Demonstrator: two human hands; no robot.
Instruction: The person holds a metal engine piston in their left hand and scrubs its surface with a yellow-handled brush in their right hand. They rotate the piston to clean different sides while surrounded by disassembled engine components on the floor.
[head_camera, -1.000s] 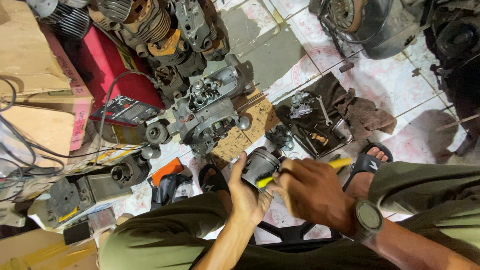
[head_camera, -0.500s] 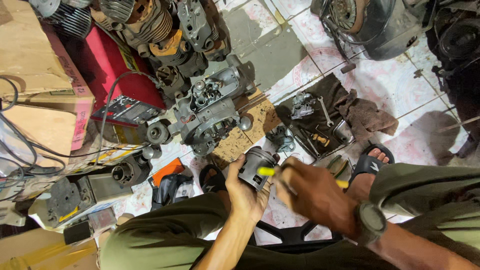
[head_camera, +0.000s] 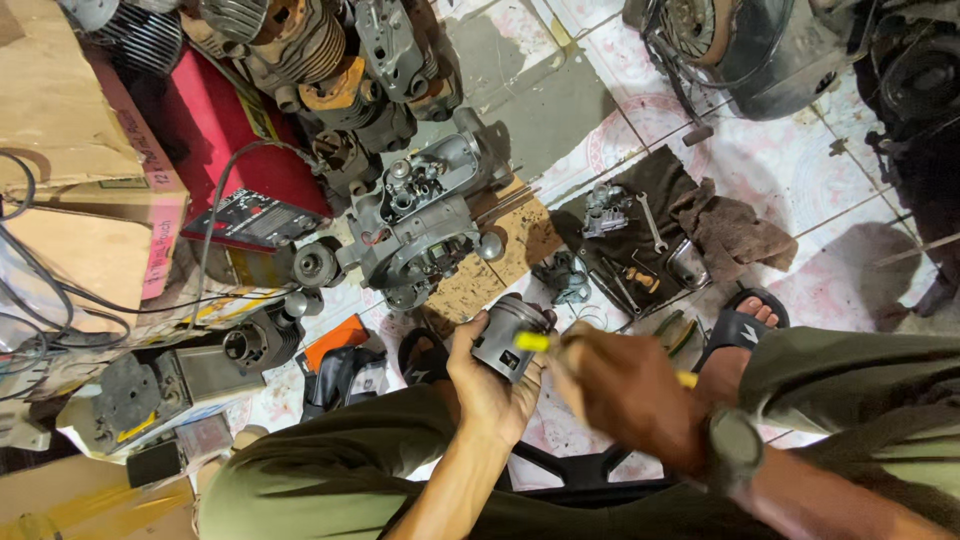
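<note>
Nearest the camera, the person's two knees in olive trousers frame the work, and between them the left hand (head_camera: 490, 385) comes up with its palm cupped and fingers clamped round a grey metal piston (head_camera: 508, 335), held just above the tiled floor (head_camera: 800, 170). The right hand (head_camera: 620, 395), blurred, with a watch (head_camera: 735, 450) on its wrist, is closed on a yellow-handled tool (head_camera: 535, 342) whose end lies against the piston's side; this hand covers part of the tool. Two black sandals show, one (head_camera: 425, 358) left of the piston and one (head_camera: 735, 325) on the foot to the right. Just beyond the piston lies a wooden board (head_camera: 510, 245) carrying one grey engine casing (head_camera: 420, 215). To its right a dark cloth (head_camera: 650, 190) holds a carburettor (head_camera: 603, 208) and several small tools, with a brown rag (head_camera: 735, 235) beside it. To the left stand a red box (head_camera: 225, 140) and cardboard boxes (head_camera: 70, 120). Farthest off, finned engine cylinders (head_camera: 300, 45) crowd the top edge.
</note>
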